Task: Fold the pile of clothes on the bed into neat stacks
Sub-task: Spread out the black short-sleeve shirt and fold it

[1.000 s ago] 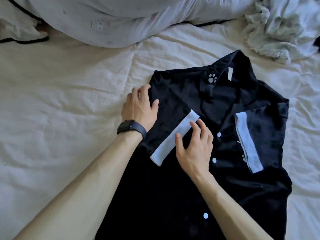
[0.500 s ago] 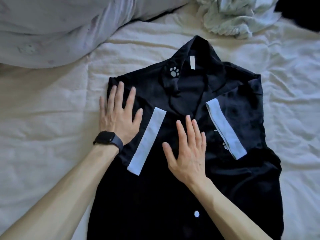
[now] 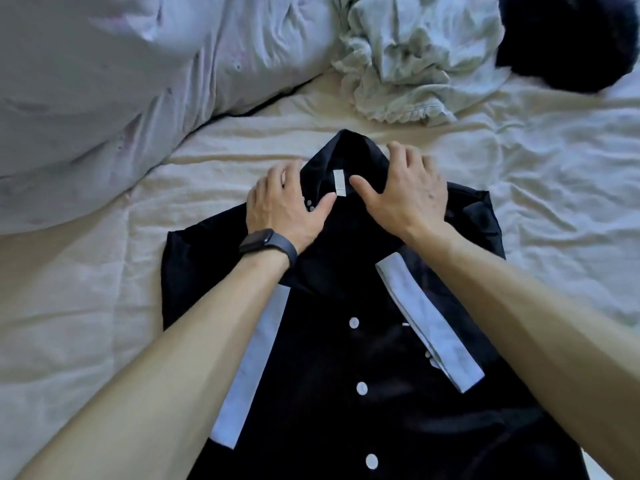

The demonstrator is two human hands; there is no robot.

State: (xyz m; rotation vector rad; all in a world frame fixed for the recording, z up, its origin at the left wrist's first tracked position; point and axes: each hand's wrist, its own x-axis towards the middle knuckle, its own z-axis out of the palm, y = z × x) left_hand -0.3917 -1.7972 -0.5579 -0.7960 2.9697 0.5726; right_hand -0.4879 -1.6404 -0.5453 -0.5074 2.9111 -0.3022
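A black button-front shirt with white sleeve bands (image 3: 346, 358) lies front-up mid-bed on the cream quilted bedcover (image 3: 86, 306), collar toward the far edge. The left hand (image 3: 284, 206) and right hand (image 3: 405, 195) rest on the collar with thumbs spread. Their fingers are bent, but I cannot tell whether they pinch or only press.

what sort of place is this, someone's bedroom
Most likely a bedroom in a home. A rumpled cream bedspread covers the surface, what looks like a large pale pillow lies at the upper left, and laundry is out: a black shirt laid flat and a crumpled pale garment beyond it.
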